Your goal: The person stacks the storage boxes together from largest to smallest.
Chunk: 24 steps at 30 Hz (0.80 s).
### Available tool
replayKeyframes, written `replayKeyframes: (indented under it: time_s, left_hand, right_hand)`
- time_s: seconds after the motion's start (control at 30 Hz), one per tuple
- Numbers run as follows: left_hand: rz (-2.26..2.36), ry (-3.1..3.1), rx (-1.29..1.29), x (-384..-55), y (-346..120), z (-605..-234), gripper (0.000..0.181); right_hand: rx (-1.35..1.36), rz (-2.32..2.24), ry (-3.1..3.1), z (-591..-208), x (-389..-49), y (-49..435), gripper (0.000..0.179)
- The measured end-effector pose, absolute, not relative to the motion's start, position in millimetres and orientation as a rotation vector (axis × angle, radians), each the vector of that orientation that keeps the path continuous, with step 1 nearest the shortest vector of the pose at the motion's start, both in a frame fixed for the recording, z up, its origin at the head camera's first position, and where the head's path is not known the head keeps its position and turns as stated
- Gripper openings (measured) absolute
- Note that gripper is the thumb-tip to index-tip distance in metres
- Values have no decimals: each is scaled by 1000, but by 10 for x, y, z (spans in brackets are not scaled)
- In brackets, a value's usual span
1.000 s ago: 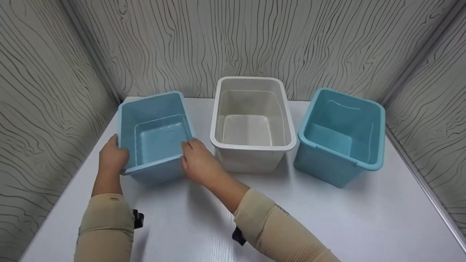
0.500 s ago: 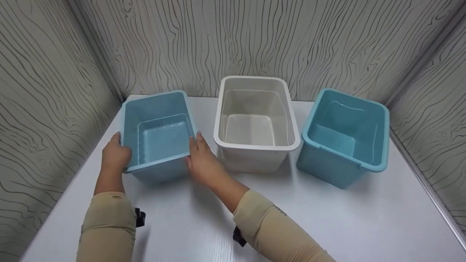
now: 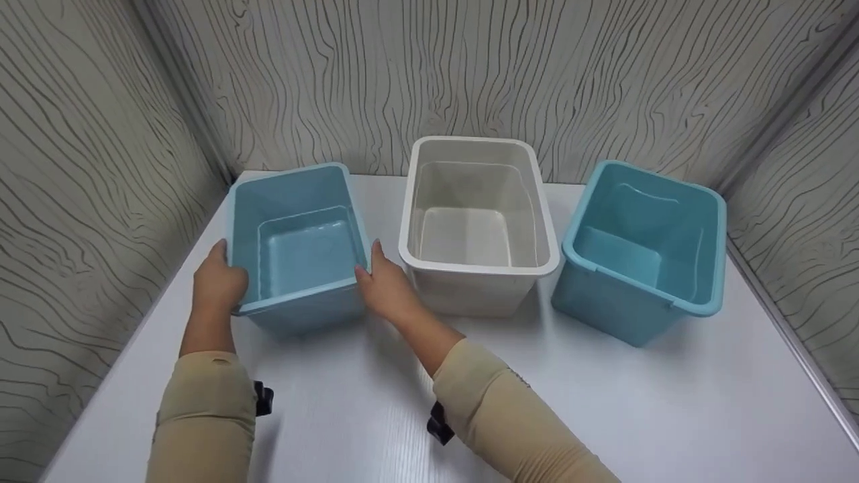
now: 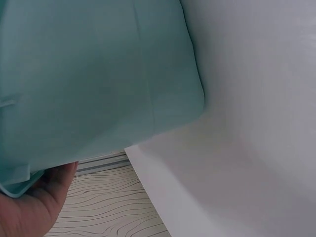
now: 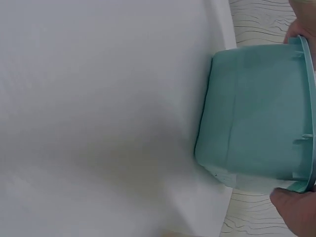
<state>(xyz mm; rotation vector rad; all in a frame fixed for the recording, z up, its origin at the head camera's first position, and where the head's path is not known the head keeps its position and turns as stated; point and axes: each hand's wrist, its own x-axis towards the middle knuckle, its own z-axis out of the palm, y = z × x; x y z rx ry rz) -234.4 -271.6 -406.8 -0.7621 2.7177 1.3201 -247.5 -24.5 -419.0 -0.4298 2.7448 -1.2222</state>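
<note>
fingers of the left hand grip the pale-blue rectangular plastic bin, leftmost on the white desk; those of the right hand lie straight against it. uneven pressure could swing it into the white rectangular plastic bin.

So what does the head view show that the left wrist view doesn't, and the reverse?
Only the head view shows the white bin, the rightmost blue bin, the right hand at the near right corner of the held blue bin, and that bin's interior. Only the left wrist view shows the small raised rib on its outer wall. Both show the left hand gripping it, the white table and the patterned wall.
</note>
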Motion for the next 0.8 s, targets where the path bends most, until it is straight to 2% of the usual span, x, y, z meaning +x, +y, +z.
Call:
replayKeyframes:
  time_s: [0.17, 0.3, 0.57, 0.8]
  left_hand:
    - [1337, 2698, -785, -2346, -2722, -4080, 66]
    - [1353, 2686, -796, -2332, -2725, -4085, 63]
    - [1576, 2488, -797, -2291, -2765, -4113, 56]
    - [1729, 2348, -792, -2278, -2779, -4121, 58]
  right_hand:
    - [-253, -1389, 2553, -4187, -2538, -204, 42]
    - [-212, -1391, 2493, -4200, -2556, -196, 46]
    - [-190, -1383, 2430, -4263, -2546, -191, 68]
    - [-231, -1452, 2359, -4283, -2571, -188, 64]
